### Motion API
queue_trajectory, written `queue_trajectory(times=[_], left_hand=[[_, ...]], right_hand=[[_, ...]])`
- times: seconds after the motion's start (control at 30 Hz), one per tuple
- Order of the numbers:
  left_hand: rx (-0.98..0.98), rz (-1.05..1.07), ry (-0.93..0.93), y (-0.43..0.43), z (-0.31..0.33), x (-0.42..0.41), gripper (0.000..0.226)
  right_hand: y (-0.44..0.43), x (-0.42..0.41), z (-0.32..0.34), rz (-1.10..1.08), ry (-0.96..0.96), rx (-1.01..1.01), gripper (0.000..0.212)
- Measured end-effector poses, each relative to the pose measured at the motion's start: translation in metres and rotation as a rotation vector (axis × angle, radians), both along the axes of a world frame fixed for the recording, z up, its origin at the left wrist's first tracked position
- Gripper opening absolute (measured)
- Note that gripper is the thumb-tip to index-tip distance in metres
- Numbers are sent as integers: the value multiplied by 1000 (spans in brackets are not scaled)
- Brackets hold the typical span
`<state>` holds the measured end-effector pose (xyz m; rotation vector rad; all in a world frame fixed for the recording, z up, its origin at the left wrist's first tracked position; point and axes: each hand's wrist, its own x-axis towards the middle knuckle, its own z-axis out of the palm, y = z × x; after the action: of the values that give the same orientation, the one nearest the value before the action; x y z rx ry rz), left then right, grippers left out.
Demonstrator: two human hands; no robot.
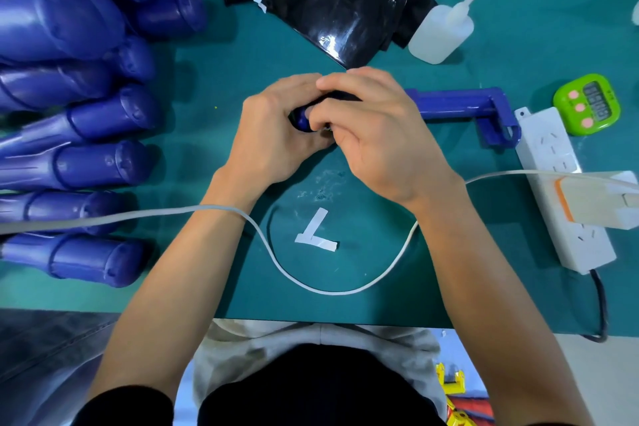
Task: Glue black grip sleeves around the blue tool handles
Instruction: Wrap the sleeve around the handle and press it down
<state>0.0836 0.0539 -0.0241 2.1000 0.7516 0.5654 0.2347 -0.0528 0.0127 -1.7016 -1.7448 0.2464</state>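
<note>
Right in the middle of the green desk (207, 97), both hands are bunched over one blue tool (460, 103). The left hand (273, 130) curls round its handle end, where only a rounded blue tip peeps out. The right hand (377, 135) folds its fingers over the black grip sleeve (340, 97), which is mostly covered, so I can't tell how far it wraps. The tool's shaft runs toward 3 o'clock to a bent bracket. At 9 o'clock lie more blue handles (90, 162), cut off by the edge. A glossy stack of black sleeves (339, 0) lies at 12 o'clock, a glue bottle (441, 33) at 1 o'clock. A green timer (586, 104), digits unreadable, sits at 3 o'clock by a power strip (560, 190). A white cable (138, 214) loops at 6 o'clock round two paper strips (316, 243)
</note>
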Motion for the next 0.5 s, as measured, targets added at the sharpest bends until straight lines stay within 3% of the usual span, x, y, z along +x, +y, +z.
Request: queue_trajectory(times=[0.1,0.27,0.4,0.5], left_hand=[[33,-6,-17,-3,4,2,39],[66,-1,-39,-4,5,1,47],[27,-41,-51,-4,4,0,36],[-13,-13,-6,-4,1,-2,54]], right_hand=[[0,-5,-6,-13,-99,115,22],[0,-15,-11,-97,-124,176,23],[-9,-9,-9,-136,158,134,13],[-22,12,-5,-245,288,51,23]])
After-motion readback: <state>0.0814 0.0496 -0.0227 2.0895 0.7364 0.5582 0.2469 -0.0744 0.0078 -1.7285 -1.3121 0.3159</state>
